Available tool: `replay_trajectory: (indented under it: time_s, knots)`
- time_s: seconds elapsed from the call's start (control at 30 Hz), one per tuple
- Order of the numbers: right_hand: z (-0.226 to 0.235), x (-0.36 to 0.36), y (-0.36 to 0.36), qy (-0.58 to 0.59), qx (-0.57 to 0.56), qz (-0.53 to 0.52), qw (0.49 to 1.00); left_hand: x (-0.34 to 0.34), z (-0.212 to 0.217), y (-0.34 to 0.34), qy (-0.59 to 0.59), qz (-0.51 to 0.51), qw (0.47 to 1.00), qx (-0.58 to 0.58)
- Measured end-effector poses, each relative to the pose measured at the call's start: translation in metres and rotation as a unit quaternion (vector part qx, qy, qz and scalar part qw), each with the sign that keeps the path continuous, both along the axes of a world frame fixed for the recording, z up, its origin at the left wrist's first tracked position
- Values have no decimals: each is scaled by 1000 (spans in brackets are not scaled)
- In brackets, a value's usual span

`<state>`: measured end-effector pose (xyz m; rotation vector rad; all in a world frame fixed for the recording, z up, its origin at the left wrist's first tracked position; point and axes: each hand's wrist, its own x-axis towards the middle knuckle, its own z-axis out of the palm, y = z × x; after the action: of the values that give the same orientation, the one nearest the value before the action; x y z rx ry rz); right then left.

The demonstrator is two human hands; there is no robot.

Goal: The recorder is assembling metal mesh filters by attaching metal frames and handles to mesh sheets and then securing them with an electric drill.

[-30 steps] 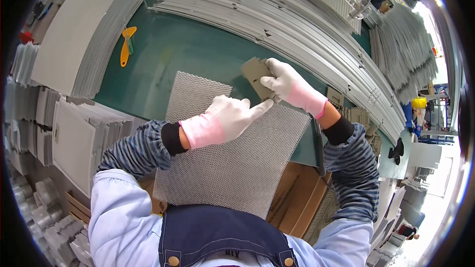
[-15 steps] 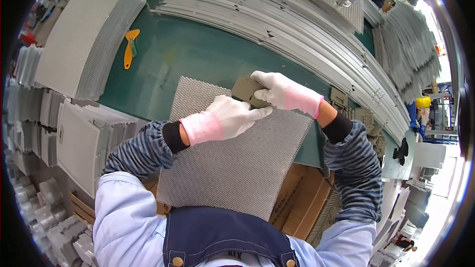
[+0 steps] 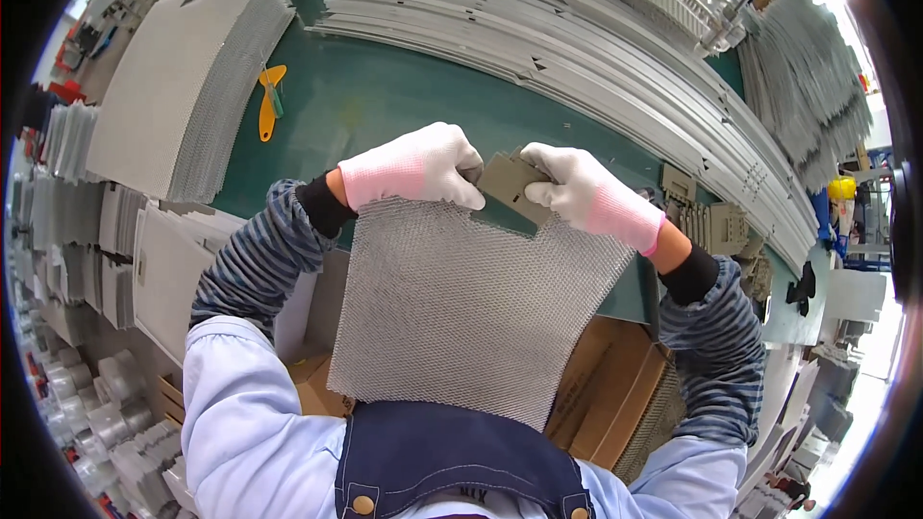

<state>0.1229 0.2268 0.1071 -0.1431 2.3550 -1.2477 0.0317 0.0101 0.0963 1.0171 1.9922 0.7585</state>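
Observation:
A silvery metal mesh sheet (image 3: 452,308) spans from the green table's edge toward my apron, with a notch in its far edge. My left hand (image 3: 418,168), in a white glove with a pink cuff, is closed on that far edge, left of the notch. In my gloved right hand (image 3: 582,192) are small grey-beige flat plates (image 3: 512,185), pinched between thumb and fingers. They sit over the notch and look stacked; how many I cannot tell. Whether they touch the mesh is unclear.
A yellow scraper (image 3: 269,104) lies on the green table (image 3: 385,82) beside a tall mesh stack (image 3: 178,86). Long metal profiles (image 3: 538,48) line the far side. More beige parts (image 3: 716,223) stand at the right. Below the table edge is a cardboard box (image 3: 615,384).
My left hand has moved from over the mesh to its far edge and gripped it. The mesh's far edge is raised. My right hand, with the plates, has shifted slightly right and nearer.

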Motion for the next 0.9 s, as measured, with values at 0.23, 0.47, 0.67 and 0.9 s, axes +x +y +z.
replay_trajectory:
  time_s: [0.23, 0.47, 0.67, 0.9]
  knots:
    - [9, -9, -9, -49, 60, 106, 991, -9, 2, -7, -9, -45, 998, 31]
    - [-2, 4, -24, 23, 178, 133, 975, -4, 5, -3, 0, 0, 1000, 12]
    - [1, -2, -22, 30, 245, 200, 948, -7, -9, 0, 97, -34, 993, 56]
    - [-43, 7, -34, 189, 311, 111, 925, 30, -28, -39, 535, 55, 837, 100]
